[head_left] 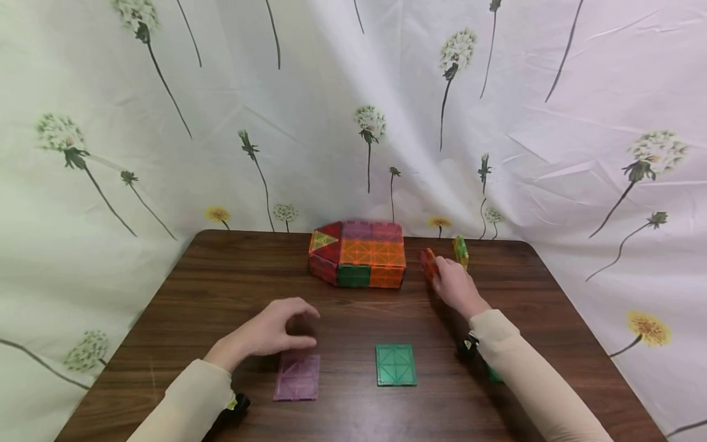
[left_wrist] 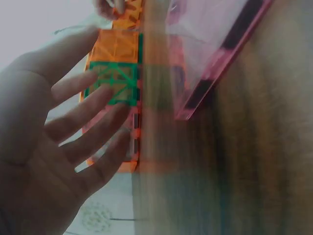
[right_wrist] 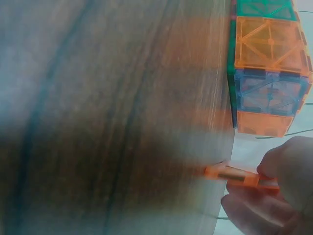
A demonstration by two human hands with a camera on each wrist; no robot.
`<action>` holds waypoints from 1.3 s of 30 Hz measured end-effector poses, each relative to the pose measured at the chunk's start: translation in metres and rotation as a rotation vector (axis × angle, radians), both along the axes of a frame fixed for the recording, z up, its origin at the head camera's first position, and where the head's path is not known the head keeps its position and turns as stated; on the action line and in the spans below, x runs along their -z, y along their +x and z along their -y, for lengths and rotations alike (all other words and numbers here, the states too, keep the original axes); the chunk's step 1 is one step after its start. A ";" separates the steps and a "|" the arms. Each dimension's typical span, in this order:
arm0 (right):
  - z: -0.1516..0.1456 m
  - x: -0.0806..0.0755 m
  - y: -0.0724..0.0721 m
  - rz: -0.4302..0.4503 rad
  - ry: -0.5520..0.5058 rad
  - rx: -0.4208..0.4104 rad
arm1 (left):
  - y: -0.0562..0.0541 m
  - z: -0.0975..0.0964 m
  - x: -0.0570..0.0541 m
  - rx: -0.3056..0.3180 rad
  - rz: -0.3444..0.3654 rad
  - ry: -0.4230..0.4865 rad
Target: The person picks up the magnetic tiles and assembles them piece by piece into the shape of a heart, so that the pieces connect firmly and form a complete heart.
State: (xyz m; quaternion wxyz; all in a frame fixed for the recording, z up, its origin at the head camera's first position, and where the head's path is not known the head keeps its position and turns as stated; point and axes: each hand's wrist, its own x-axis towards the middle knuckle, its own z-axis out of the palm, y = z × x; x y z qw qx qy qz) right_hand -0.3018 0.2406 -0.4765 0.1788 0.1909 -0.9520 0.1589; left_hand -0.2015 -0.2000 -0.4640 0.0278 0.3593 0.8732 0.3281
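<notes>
My right hand (head_left: 457, 285) is at the back right of the table, pinching an orange magnetic tile (right_wrist: 234, 176) between thumb and fingers. In the head view red shows beside the orange; whether that is a second tile I cannot tell. To its left lies a built block of magnetic tiles (head_left: 372, 253) in orange, red, purple and green, with a pointed left end. My left hand (head_left: 270, 328) hovers at the front left, fingers spread and gently bent, with nothing in it. Just below it is a purple magnetic tile (head_left: 297, 379). A green square tile (head_left: 395, 365) lies flat between the arms.
Yellow and green tiles (head_left: 461, 252) stand upright just behind my right hand. Another green piece (head_left: 495, 374) shows partly under the right forearm. A flower-print cloth (head_left: 331, 123) hangs along the back edge of the brown wooden table (head_left: 221, 276).
</notes>
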 end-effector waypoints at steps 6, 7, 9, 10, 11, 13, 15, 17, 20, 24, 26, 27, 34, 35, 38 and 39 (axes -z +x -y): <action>-0.006 -0.003 0.008 0.046 0.025 0.063 | 0.018 -0.003 0.004 0.123 0.111 -0.123; -0.007 -0.003 0.009 0.053 0.019 0.068 | 0.021 -0.003 0.005 0.123 0.111 -0.152; -0.010 -0.003 0.011 0.055 0.006 0.083 | 0.026 -0.004 0.005 0.120 0.100 -0.211; -0.011 -0.003 0.012 0.052 -0.003 0.091 | 0.028 -0.004 0.004 0.114 0.093 -0.242; -0.012 -0.004 0.014 0.048 -0.009 0.100 | 0.031 -0.005 0.003 0.107 0.090 -0.268; -0.014 -0.004 0.016 0.034 -0.015 0.117 | 0.034 -0.007 0.001 0.097 0.067 -0.314; -0.016 -0.004 0.018 0.024 -0.022 0.127 | 0.037 -0.009 0.000 0.090 0.039 -0.351; -0.019 -0.004 0.019 0.020 -0.038 0.130 | 0.039 -0.012 -0.001 0.091 0.006 -0.378; -0.024 -0.004 0.020 0.008 -0.070 0.121 | 0.041 -0.015 -0.003 0.092 -0.031 -0.410; -0.032 -0.003 0.022 -0.011 -0.118 0.115 | 0.042 -0.017 -0.005 0.091 -0.033 -0.422; -0.036 -0.003 0.023 -0.021 -0.139 0.115 | 0.041 -0.017 -0.006 0.091 -0.017 -0.417; -0.038 -0.003 0.024 -0.025 -0.151 0.117 | 0.039 -0.017 -0.006 0.089 -0.007 -0.413; -0.048 -0.012 0.032 -0.066 -0.262 0.101 | 0.025 -0.012 0.002 0.063 0.037 -0.274; -0.049 -0.013 0.032 -0.073 -0.278 0.097 | 0.022 -0.011 0.003 0.057 0.048 -0.236; -0.052 -0.015 0.034 -0.096 -0.315 0.082 | 0.014 -0.010 0.006 0.054 0.063 -0.115; -0.053 -0.017 0.035 -0.104 -0.325 0.076 | 0.012 -0.011 0.008 0.057 0.057 -0.079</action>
